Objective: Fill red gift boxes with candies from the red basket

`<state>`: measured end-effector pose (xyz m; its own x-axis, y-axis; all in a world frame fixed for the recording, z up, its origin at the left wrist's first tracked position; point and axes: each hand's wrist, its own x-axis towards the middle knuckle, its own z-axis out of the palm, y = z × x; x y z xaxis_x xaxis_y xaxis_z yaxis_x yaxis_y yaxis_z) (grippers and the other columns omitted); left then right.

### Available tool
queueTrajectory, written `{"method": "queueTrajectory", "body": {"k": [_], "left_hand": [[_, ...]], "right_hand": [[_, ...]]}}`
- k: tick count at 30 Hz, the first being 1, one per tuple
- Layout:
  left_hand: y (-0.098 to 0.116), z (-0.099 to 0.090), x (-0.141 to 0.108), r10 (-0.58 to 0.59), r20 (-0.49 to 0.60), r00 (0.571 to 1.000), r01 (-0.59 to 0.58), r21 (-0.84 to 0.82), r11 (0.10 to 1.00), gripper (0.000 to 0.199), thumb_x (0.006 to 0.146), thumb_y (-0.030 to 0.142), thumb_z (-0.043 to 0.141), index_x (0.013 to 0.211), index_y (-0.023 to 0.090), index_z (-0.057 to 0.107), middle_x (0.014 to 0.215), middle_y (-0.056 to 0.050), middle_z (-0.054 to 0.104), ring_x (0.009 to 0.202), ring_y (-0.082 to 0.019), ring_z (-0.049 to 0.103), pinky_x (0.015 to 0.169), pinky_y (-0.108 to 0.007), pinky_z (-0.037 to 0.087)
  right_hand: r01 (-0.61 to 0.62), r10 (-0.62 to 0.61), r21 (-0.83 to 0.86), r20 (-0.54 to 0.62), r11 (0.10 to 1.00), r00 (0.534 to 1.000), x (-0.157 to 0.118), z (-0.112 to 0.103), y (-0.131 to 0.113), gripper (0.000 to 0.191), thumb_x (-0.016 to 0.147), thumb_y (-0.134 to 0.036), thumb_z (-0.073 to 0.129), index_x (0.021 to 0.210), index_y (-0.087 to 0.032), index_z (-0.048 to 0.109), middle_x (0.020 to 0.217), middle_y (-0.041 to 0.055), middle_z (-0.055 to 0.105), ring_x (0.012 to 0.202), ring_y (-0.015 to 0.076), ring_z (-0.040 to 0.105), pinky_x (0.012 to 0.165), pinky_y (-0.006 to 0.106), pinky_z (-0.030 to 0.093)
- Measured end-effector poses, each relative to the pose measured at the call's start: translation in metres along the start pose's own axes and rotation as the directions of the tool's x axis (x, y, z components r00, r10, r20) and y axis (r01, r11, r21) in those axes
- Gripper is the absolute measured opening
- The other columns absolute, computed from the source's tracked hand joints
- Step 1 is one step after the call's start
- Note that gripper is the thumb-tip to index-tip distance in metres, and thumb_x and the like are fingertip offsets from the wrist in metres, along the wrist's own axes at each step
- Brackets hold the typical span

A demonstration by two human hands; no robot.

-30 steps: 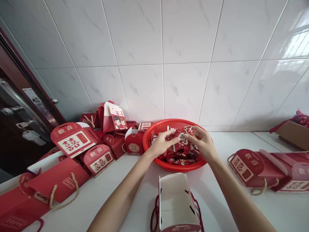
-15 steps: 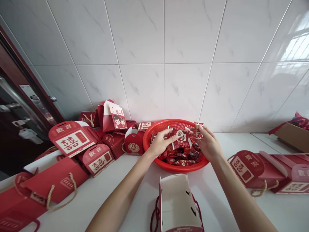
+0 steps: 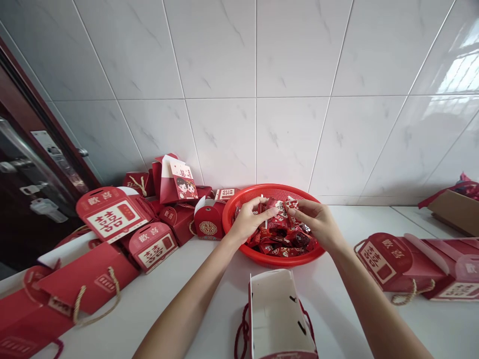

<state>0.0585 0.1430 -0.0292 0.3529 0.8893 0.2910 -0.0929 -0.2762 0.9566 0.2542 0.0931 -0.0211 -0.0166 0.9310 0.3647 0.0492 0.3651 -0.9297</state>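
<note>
Wrapped red candies (image 3: 288, 244) fill a red plastic basket (image 3: 258, 258) by the wall. Over its left half, my left hand (image 3: 251, 219) pinches a red candy packet (image 3: 275, 214) with pale lettering between thumb and fingers. My right hand (image 3: 318, 222) is closed on a small red-and-white patterned candy packet (image 3: 293, 207), held just right of the other one. Below the basket, near me, stands an open gift box (image 3: 280, 314) with a white inside and dark red cord handles. No candy shows inside it.
Several red gift boxes (image 3: 112, 219) with rope handles are piled on the left. More red boxes (image 3: 389, 262) stand on the right, with a brown carton (image 3: 454, 209) behind them. A tiled wall (image 3: 284, 139) rises behind the white counter (image 3: 215, 294).
My right hand has moved left with its packet, from the basket's right rim to close beside the packet in my left hand. My left hand has hardly moved.
</note>
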Motion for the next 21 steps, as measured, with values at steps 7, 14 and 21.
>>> {"method": "queueTrajectory", "body": {"k": [7, 14, 21], "left_hand": [[0.004, -0.004, -0.002, -0.093, 0.057, 0.994, 0.103, -0.19, 0.976, 0.062, 0.054, 0.025, 0.097, 0.111, 0.023, 0.071, 0.112, -0.003, 0.072, 0.091, -0.019, 0.069, 0.087, -0.036, 0.058], [0.005, -0.006, -0.002, -0.137, 0.064, 0.988, 0.149, -0.265, 0.953, 0.065, 0.052, 0.022, 0.098, 0.11, 0.023, 0.069, 0.098, 0.001, 0.071, 0.076, -0.014, 0.069, 0.073, -0.03, 0.059], [0.008, -0.005, -0.002, -0.189, 0.074, 0.979, 0.203, -0.279, 0.939, 0.059, 0.053, 0.02, 0.096, 0.106, 0.022, 0.07, 0.096, 0.001, 0.069, 0.082, -0.015, 0.067, 0.079, -0.032, 0.058]], "right_hand": [[-0.084, 0.099, 0.146, -0.101, 0.986, 0.99, 0.002, -0.007, 0.011, 0.035, 0.069, -0.052, 0.09, 0.076, -0.02, 0.076, 0.075, 0.0028, 0.074, 0.065, 0.0187, 0.064, 0.062, 0.032, 0.051], [-0.131, 0.163, 0.28, -0.093, 0.951, 0.982, 0.004, -0.007, 0.013, 0.034, 0.065, -0.047, 0.094, 0.077, -0.02, 0.078, 0.077, 0.003, 0.077, 0.066, 0.0175, 0.067, 0.065, 0.031, 0.055], [-0.114, 0.126, 0.197, -0.052, 0.974, 0.991, 0.001, -0.008, 0.008, 0.032, 0.068, -0.048, 0.092, 0.081, -0.021, 0.08, 0.078, 0.0037, 0.077, 0.069, 0.0192, 0.067, 0.066, 0.032, 0.053]]}}
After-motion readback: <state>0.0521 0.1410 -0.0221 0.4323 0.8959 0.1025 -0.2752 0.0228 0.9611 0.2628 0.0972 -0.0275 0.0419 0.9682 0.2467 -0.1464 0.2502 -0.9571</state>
